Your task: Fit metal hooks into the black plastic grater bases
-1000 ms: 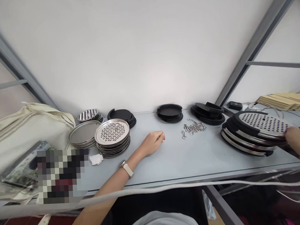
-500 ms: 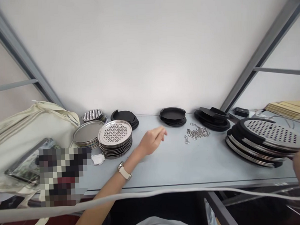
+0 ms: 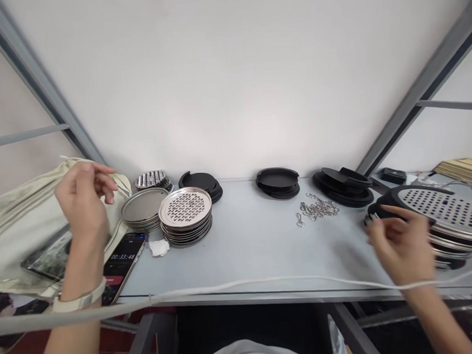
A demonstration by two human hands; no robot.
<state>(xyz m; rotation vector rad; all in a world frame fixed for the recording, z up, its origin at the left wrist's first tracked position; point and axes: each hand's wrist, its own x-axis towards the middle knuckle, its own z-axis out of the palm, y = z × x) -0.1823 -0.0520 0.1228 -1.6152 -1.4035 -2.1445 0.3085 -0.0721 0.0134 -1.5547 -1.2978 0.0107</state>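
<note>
The left hand (image 3: pixel 84 196), which was held low over the middle of the table (image 3: pixel 266 254) a second ago, has been raised and carried to the far left, in front of the cream bag (image 3: pixel 30 222), and its wrist has been turned so that the pale strap (image 3: pixel 81 300) is shown instead of the watch face. The right hand (image 3: pixel 403 248) has been brought from the right edge of the perforated plate (image 3: pixel 448 209) to the near left side of that stack. The phone (image 3: pixel 122 255), earlier covered by coarse blocks, is now shown plainly, with 00:33:48 displayed.
</note>
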